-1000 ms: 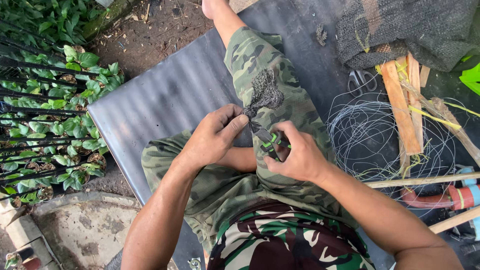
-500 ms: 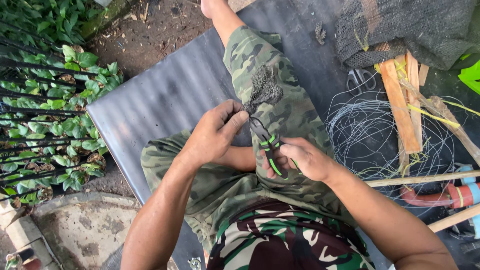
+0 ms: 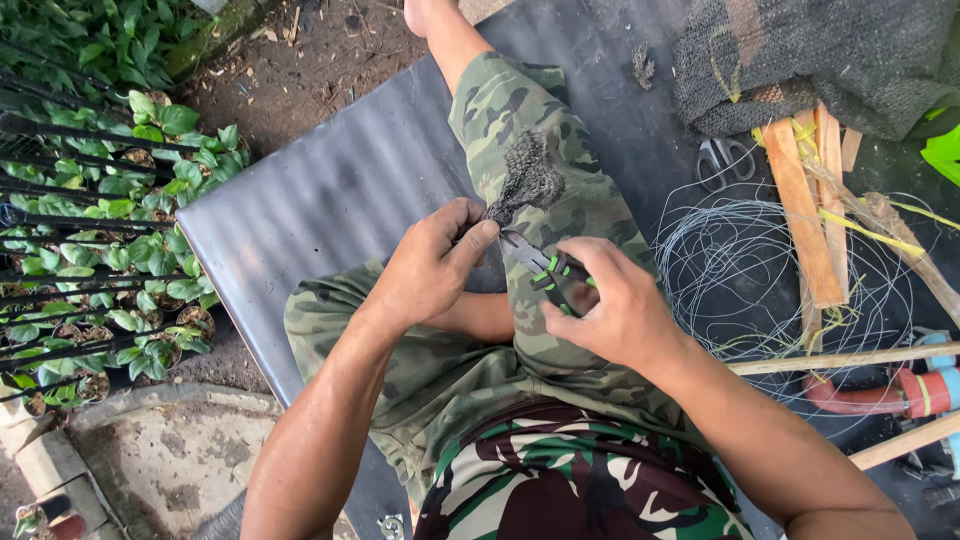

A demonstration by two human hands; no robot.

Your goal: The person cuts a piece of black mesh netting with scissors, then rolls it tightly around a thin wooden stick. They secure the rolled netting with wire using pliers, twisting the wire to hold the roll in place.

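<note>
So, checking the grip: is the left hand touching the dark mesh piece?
Touching. The head view shows the left hand pinching the mesh piece at its lower end.

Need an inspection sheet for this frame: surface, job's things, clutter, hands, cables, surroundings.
Surface: grey corrugated sheet, the person sits on it.
Job's things: small piece of dark netting pinched at its lower end; pliers with green-black handles, tips near that end.
Clutter: coil of thin wire, scissors, wooden slats, heap of dark netting, bamboo sticks, red pipe.
Hands: left hand in a pinch grip on the netting piece; right hand closed on the pliers.
Cables: nothing seen.
Surroundings: potted seedlings, bare soil.
</note>
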